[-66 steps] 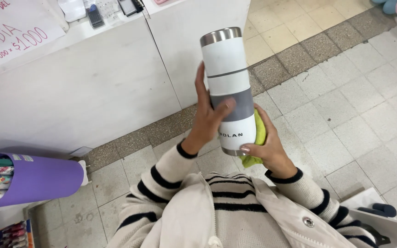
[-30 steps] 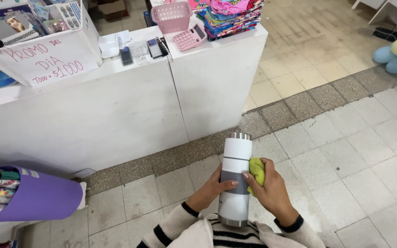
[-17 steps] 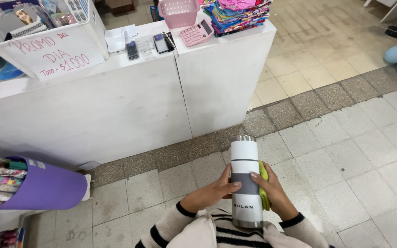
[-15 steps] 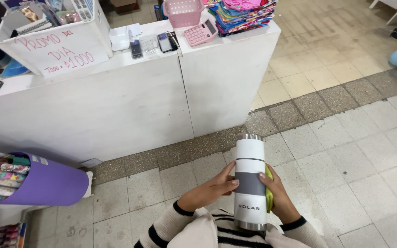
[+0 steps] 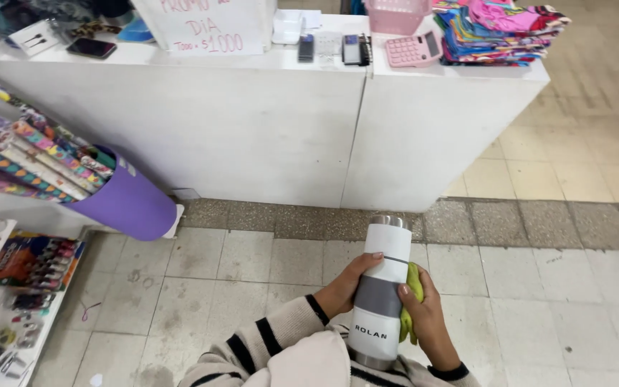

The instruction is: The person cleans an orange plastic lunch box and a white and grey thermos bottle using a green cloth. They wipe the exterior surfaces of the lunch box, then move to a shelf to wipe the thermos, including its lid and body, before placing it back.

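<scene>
The bottle [image 5: 383, 294] looks smooth and white, with a shiny metal top and a matt grey band. The yellow rag [image 5: 412, 301] is soft cloth. The desk [image 5: 266, 129] is painted matt white. The floor [image 5: 539, 287] has rough, speckled tiles.

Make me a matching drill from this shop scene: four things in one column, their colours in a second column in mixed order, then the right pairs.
Things:
1. bottle held in both hands
2. cloth pressed against the bottle by the right hand
3. calculator on the counter
4. tilted tube holding rolled paper

Colours:
A. purple
B. white with a grey band
C. pink
D. yellow-green

Pairs: 1-B, 2-D, 3-C, 4-A
</scene>
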